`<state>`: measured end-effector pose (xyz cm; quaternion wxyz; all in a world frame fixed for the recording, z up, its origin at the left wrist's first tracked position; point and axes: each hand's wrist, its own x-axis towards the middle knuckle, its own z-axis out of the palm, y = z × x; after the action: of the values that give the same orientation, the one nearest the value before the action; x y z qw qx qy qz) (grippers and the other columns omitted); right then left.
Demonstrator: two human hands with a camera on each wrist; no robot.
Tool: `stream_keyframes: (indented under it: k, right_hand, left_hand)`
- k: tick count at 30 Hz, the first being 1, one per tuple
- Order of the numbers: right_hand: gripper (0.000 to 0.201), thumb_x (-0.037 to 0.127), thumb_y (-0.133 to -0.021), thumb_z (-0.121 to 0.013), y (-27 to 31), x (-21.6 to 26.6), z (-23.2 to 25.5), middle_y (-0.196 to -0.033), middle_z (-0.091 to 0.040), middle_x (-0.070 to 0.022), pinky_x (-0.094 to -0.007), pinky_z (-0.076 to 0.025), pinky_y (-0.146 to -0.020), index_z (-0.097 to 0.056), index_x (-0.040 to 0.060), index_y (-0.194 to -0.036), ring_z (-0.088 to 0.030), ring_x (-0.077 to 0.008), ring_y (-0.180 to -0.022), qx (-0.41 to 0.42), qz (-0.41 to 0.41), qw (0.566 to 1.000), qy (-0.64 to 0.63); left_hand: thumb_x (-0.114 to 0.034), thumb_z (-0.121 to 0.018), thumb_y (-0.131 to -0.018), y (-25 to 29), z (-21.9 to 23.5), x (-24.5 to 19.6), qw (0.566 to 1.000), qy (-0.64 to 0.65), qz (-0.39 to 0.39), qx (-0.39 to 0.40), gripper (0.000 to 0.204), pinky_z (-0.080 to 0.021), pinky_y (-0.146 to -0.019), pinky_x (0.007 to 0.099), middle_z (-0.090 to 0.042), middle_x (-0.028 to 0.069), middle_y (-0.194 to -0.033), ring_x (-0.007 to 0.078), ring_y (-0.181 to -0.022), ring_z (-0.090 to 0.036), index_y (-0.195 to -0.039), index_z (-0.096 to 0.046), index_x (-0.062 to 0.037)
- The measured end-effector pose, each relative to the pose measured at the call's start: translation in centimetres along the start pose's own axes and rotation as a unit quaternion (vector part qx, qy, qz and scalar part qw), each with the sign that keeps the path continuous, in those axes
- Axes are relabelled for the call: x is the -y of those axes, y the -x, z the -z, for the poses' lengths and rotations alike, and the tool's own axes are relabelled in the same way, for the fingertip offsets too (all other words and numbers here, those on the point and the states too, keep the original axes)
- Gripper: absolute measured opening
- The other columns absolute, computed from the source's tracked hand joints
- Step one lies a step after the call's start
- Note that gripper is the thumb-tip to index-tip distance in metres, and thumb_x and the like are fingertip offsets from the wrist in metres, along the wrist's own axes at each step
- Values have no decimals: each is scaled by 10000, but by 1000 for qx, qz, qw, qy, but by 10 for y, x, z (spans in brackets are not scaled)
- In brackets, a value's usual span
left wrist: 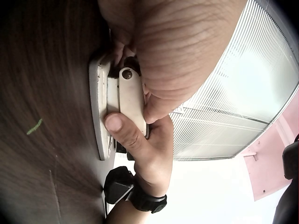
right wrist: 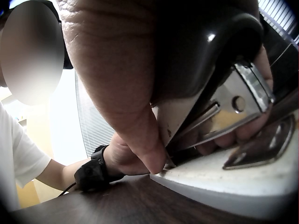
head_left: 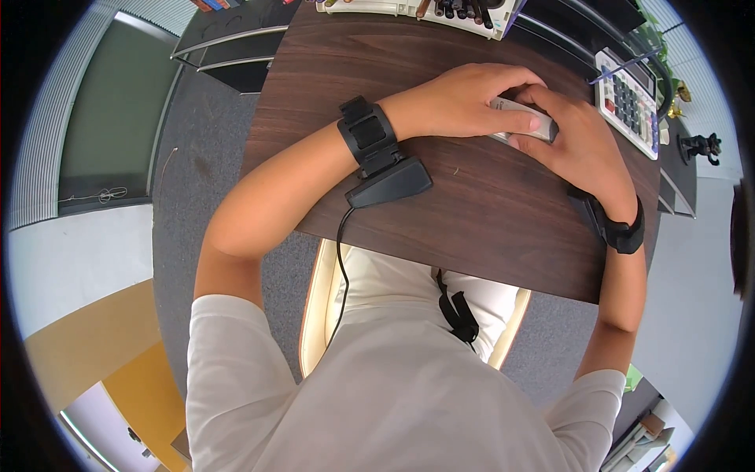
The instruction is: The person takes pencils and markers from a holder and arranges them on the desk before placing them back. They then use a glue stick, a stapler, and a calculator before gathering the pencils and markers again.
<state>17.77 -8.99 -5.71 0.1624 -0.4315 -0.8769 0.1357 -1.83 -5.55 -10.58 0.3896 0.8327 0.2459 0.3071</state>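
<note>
On the dark wooden desk [head_left: 472, 212], both hands close round a stapler [head_left: 525, 119]. My left hand [head_left: 464, 98] reaches in from the left and curls over its top. My right hand [head_left: 586, 138] covers it from the right. The left wrist view shows the stapler's [left wrist: 131, 98] pale base standing against the desk, with my left hand [left wrist: 177, 42] over it and the right hand's thumb [left wrist: 122, 130] pressed on the arm. In the right wrist view the stapler [right wrist: 233, 100] has a black top and a metal magazine lifted off the base; my right hand [right wrist: 126, 93] grips it.
A calculator [head_left: 629, 98] lies at the desk's right side. A tray of pens [head_left: 464, 9] sits at the far edge. A small dark figurine [head_left: 701, 146] stands beyond the calculator. The desk's near edge runs just above my lap, and grey carpet lies to the left.
</note>
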Motion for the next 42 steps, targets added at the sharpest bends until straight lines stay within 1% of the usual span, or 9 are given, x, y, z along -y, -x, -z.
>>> stream_keyframes:
  k: [14, 16, 18, 22, 28, 31, 37, 40, 42]
  right_hand:
    - [396, 261, -733, -751, 0, 0, 0, -784, -655, -174, -389, -472, -596, -640, 45, -1045, -629, -317, -627, 0, 3, 1000, -4]
    - [392, 261, -733, -751, -1, 0, 0, -781, -653, -174, -387, -470, -591, -641, 45, -1042, -627, -316, -622, 0, 3, 1000, -3]
    - [392, 256, -732, -752, -1, 0, 1, -774, -651, -171, -388, -467, -589, -640, 44, -1042, -624, -317, -617, 1, 4, 1000, -4]
    - [393, 252, -730, -754, -1, -1, 0, -787, -654, -170, -389, -469, -596, -639, 43, -1042, -625, -320, -627, 1, 8, 1000, -5]
    - [391, 255, -732, -752, 0, -1, 0, -816, -657, -171, -394, -474, -610, -640, 40, -1038, -625, -325, -645, -9, 14, 1000, -3]
    - [390, 257, -731, -752, -1, -2, -1, -806, -655, -173, -393, -472, -606, -642, 40, -1036, -624, -324, -639, -5, 13, 1000, -1]
    - [392, 259, -730, -755, 0, 0, 1, -782, -649, -178, -391, -468, -597, -643, 41, -1036, -625, -319, -629, 5, 0, 1000, 4]
    - [392, 261, -729, -756, 0, 3, 2, -777, -649, -178, -393, -470, -599, -643, 44, -1036, -626, -320, -630, 13, -18, 1000, 0]
    - [392, 263, -729, -756, 0, 4, 2, -772, -649, -178, -395, -472, -601, -643, 46, -1035, -627, -321, -631, 5, -18, 1000, -1]
  left_hand:
    - [-467, -592, -907, 0, -1, 1, 1000, 3, 0, -3, 556, -458, -895, 335, -623, 123, -1112, 232, -1035, -593, -1280, -527, -60]
    - [-461, -593, -909, 1, -1, 0, 1000, 21, 18, 3, 551, -459, -892, 334, -623, 122, -1106, 231, -1030, -594, -1279, -527, -58]
    - [-458, -594, -909, 1, -1, 1, 1000, 13, 9, -2, 549, -460, -892, 335, -623, 122, -1104, 230, -1029, -594, -1278, -528, -57]
    - [-459, -593, -909, 0, -1, 1, 1000, -1, -5, -6, 547, -463, -889, 338, -623, 123, -1099, 232, -1027, -595, -1275, -531, -56]
    - [-462, -595, -908, 1, 0, -2, 1000, 5, 11, 1, 549, -460, -896, 342, -622, 127, -1105, 240, -1035, -595, -1275, -532, -59]
    - [-470, -593, -906, 0, 0, 0, 1000, -4, 3, -1, 554, -460, -903, 347, -622, 129, -1113, 248, -1042, -594, -1277, -532, -64]
    - [-476, -595, -903, 1, 0, -4, 1000, -3, 29, 6, 557, -459, -908, 352, -620, 129, -1125, 255, -1050, -594, -1282, -532, -72]
    - [-475, -595, -902, 0, -1, 0, 1000, -7, 6, -4, 557, -460, -906, 353, -621, 128, -1120, 256, -1048, -596, -1282, -532, -73]
    - [-475, -595, -903, 0, -1, -1, 1000, -7, 8, -3, 556, -460, -904, 353, -622, 128, -1116, 256, -1045, -597, -1281, -532, -73]
